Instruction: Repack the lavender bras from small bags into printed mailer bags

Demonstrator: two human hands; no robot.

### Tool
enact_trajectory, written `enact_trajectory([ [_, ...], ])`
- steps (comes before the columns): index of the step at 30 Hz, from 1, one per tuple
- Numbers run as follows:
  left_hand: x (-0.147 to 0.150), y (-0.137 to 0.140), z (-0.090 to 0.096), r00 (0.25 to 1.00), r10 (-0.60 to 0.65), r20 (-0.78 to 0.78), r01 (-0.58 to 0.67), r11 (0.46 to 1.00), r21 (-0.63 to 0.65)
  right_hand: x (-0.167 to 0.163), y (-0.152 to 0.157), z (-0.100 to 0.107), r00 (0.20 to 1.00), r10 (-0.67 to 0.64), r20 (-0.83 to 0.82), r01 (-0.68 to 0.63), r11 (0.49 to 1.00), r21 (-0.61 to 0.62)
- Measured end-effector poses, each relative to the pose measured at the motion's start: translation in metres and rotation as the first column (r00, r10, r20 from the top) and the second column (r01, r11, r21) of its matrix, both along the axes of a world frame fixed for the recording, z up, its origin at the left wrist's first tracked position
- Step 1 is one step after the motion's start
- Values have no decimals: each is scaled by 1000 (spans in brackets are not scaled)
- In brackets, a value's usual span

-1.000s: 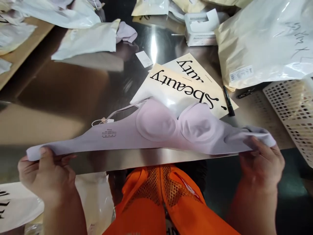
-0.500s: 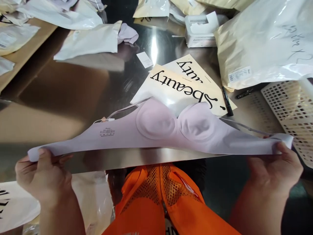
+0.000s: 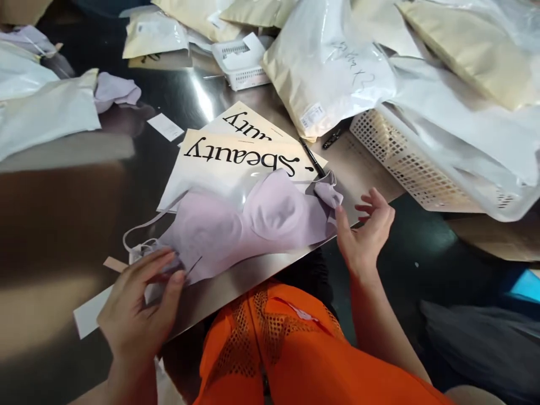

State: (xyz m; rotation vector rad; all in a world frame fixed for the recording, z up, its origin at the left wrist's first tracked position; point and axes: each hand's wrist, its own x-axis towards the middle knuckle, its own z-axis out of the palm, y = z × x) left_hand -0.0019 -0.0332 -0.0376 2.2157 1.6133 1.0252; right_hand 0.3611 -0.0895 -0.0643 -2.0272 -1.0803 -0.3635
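A pale lilac bra [image 3: 213,230] lies on the metal table's near edge with its cups up, partly over the printed bags. Its side bands are bunched inward at both ends. My left hand [image 3: 137,304] is at the left band, thumb and forefinger apart, fingertips over the fabric. Open, with fingers spread, my right hand [image 3: 365,230] is beside the right end, its thumb tip close to the bunched band. Whether that thumb touches is unclear. A white tag [image 3: 90,314] and a small tan tag [image 3: 113,264] stick out by my left hand.
Two cream bags printed "Sbeauty" [image 3: 177,180] lie beneath and behind the bra. A black marker [image 3: 312,157], a white card [image 3: 165,127] and a small white basket [image 3: 248,76] are farther back. Stuffed mailer bags [image 3: 324,67] and a large white basket [image 3: 405,163] stand right.
The bra was stretched wide between both hands; now it rests on the table with its ends bunched in. Both hands have come inward and loosened. The view has swung right.
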Motion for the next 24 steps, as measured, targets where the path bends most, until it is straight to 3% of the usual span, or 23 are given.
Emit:
enact_trajectory([
  [4, 44, 36, 31, 975, -205, -89, 213, 973, 90, -39, -14, 5, 984, 174, -28, -173, 985, 14],
  [7, 73, 72, 35, 922, -332, -199, 344, 939, 26, -67, -16, 7, 890, 444, -102, -448, 894, -16],
  [10, 106, 104, 27, 812, -426, -398, 394, 904, -165, -87, -6, 6, 800, 595, -77, -600, 795, -87],
  [14, 144, 120, 23, 606, -608, -513, 354, 784, -510, -98, 16, 0, 821, 570, 38, -537, 793, -288],
  [17, 155, 116, 30, 683, -630, -370, 216, 658, -722, -98, 25, -6, 845, 534, 18, -485, 780, -396],
  [19, 155, 111, 36, 764, -600, -235, 217, 582, -784, -96, 25, -9, 850, 524, -50, -495, 765, -413],
  [22, 150, 104, 41, 803, -592, -65, 333, 537, -775, -90, 23, -11, 812, 557, -172, -580, 738, -346],
  [24, 148, 100, 42, 825, -565, 3, 371, 537, -758, -87, 21, -10, 776, 588, -226, -630, 720, -290],
])
